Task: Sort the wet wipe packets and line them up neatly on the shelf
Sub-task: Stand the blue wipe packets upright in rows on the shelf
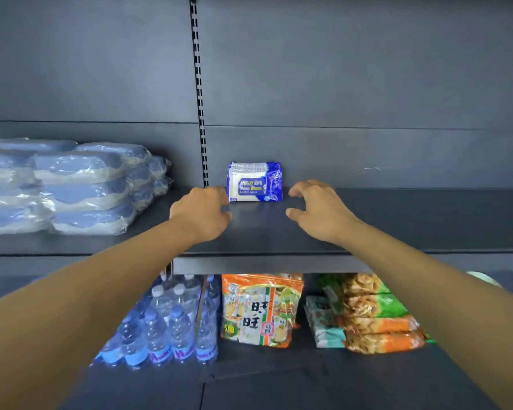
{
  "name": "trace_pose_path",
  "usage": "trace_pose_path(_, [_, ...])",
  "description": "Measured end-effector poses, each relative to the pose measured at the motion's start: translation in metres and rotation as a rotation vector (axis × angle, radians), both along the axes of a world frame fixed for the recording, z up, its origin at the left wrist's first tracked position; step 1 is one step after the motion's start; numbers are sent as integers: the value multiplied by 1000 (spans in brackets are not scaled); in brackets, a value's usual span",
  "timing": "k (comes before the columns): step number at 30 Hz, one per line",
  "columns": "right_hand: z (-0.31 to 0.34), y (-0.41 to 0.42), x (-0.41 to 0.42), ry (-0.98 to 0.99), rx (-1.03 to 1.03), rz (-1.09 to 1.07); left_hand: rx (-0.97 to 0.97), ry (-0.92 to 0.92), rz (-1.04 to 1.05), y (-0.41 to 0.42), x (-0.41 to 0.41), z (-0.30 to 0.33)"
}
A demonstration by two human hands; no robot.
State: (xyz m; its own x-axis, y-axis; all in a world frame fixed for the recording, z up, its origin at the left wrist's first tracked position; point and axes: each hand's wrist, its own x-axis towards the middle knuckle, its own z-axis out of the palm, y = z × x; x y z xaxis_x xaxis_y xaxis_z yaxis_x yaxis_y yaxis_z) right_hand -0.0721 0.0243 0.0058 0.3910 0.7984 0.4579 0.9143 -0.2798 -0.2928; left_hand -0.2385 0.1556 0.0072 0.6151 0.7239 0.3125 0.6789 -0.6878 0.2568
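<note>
Wipes (254, 182): one upright row is seen on the dark shelf (397, 220), flanked by two loosely curled, empty hands, left (202, 213), right (317, 208).

The wet wipe packets (254, 182) stand upright at the back of the shelf (397, 220), just right of the slotted upright (200, 113). The left hand (203, 213) lies left and in front of the packets, possibly touching them; the right hand (317, 210) right and in front, apart. Wrapped stacks (71, 187) sit far left. Below the shelf, water bottles (166, 324) stand left of snack bags (261, 309).
</note>
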Motion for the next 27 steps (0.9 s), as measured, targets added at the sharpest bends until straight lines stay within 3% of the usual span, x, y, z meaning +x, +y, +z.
trace_pose_path(6, [-22, -56, -65, 13, -21, -25, -17, -4, -108, -56, -50, -14])
trace_pose_path(11, [-69, -87, -104, 20, -154, 35, -62, 31, -138, -96, -84, -54])
trace_pose_path(16, [-130, -112, -130, 45, -275, 68, -88, 197, -95, -128, -112, -117])
trace_pose_path(27, [-302, -168, -162, 246, -570, 134, -405, 390, 9, -188, -163, -299])
